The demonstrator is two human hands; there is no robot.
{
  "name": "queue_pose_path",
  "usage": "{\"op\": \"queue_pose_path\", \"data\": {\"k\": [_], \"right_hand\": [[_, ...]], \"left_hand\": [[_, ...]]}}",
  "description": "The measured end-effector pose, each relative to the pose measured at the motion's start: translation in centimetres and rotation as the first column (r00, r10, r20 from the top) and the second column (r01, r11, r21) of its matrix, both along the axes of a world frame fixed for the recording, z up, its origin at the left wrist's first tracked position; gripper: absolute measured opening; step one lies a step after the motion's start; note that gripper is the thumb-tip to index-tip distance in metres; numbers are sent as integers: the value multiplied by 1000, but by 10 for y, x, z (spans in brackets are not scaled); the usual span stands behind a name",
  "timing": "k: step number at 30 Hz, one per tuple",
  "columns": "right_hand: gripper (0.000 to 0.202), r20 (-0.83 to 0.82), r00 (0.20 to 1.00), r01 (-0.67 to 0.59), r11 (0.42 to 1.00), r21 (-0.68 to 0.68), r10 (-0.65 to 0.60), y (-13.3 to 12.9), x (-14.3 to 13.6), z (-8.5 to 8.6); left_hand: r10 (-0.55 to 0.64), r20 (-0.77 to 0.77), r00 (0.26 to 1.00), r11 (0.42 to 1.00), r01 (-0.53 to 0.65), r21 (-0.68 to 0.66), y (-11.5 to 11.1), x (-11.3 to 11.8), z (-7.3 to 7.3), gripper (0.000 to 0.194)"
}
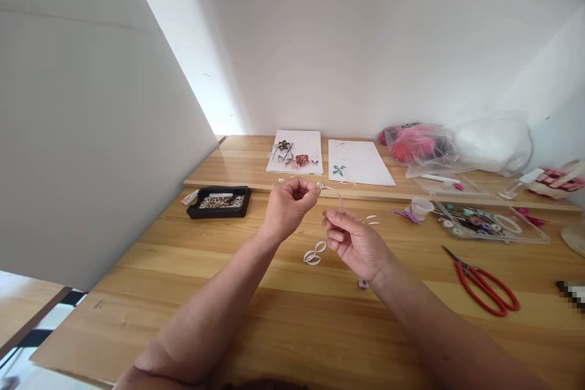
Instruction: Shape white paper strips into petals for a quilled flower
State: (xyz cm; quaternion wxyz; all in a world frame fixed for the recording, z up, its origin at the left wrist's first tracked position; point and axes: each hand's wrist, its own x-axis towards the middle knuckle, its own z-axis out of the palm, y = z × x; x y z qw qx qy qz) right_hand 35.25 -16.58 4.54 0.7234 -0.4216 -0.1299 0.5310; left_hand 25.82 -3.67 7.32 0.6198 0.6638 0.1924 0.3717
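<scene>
Between my two hands a thin purple strip (340, 198) bends in an arc above the wooden table. My left hand (292, 202) pinches its upper left end between thumb and fingers. The lower right end is in the closed fingers of my right hand (354, 241). White looped petal shapes (314, 254) lie on the table just below, between the two forearms. A small purple spool-like piece (363, 284) sits partly hidden beneath my right wrist. Two thin white curved pieces (373, 219) rest right of my right hand.
A black tray of beads (219, 202) stands at the left. Papers with flower ornaments (301, 160) lie on the back ledge, beside another white sheet (359, 155). At the right are red-handled scissors (487, 289), a white cup (421, 207), a clear box (534, 233) and plastic bags (493, 143).
</scene>
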Motion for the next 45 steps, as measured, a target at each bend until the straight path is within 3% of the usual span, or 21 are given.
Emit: {"op": "queue_pose_path", "data": {"k": [7, 9, 11, 12, 14, 16, 17, 18, 20, 22, 26, 29, 39, 41, 45], "right_hand": [[26, 41, 997, 67, 998, 17, -68, -1, -16, 5], [26, 154, 983, 100, 995, 20, -102, -2, -17, 5], [25, 403, 905, 134, 990, 32, -135, -4, -16, 6], [22, 567, 809, 157, 986, 52, -159, -6, -14, 8], [13, 844, 478, 221, 963, 152, -243, -11, -9, 12], [6, 936, 107, 247, 921, 303, -336, -16, -1, 19], [6, 928, -31, 237, 899, 369, -372, -18, 3, 22], [7, 910, -124, 219, 884, 413, -395, -20, 6, 24], [9, 890, -196, 189, 874, 447, -413, -21, 12, 27], [8, 896, -153, 198, 876, 441, -416, -20, 16, 26], [5, 907, 80, 269, 885, 381, -414, -15, 21, 19], [7, 895, 195, 290, 896, 338, -401, -12, 24, 16], [11, 877, 328, 280, 923, 265, -352, -7, 25, 14], [15, 845, 439, 262, 943, 203, -304, -5, 25, 13], [26, 563, 814, 145, 988, 42, -144, -2, 23, 7]], "left_hand": [[154, -22, 988, 971, -147, 191, 2, 0, -1, 10], [155, -44, 987, 965, -142, 219, 3, 0, -2, 10], [139, -69, 988, 966, -119, 231, 4, -1, -1, 10], [124, -84, 989, 967, -101, 236, 4, -1, -1, 10], [74, -122, 990, 969, -42, 243, 3, -2, 0, 10], [-7, -172, 985, 968, 49, 245, 2, -4, 1, 11], [-50, -196, 979, 966, 98, 240, 1, -5, 2, 12], [-96, -223, 970, 963, 148, 227, 0, -5, 2, 12], [-174, -264, 949, 954, 229, 194, -3, -7, 3, 12], [-231, -287, 930, 945, 285, 163, -5, -8, 4, 13], [-311, -300, 902, 928, 356, 109, -8, -9, 7, 14], [-344, -281, 896, 924, 376, 70, -8, -9, 7, 16], [-385, -278, 880, 914, 405, 16, -8, -10, 8, 17], [-395, -255, 883, 912, 411, 10, -8, -10, 8, 17], [-363, -170, 916, 929, 369, 2, -6, -9, 10, 20]]}}
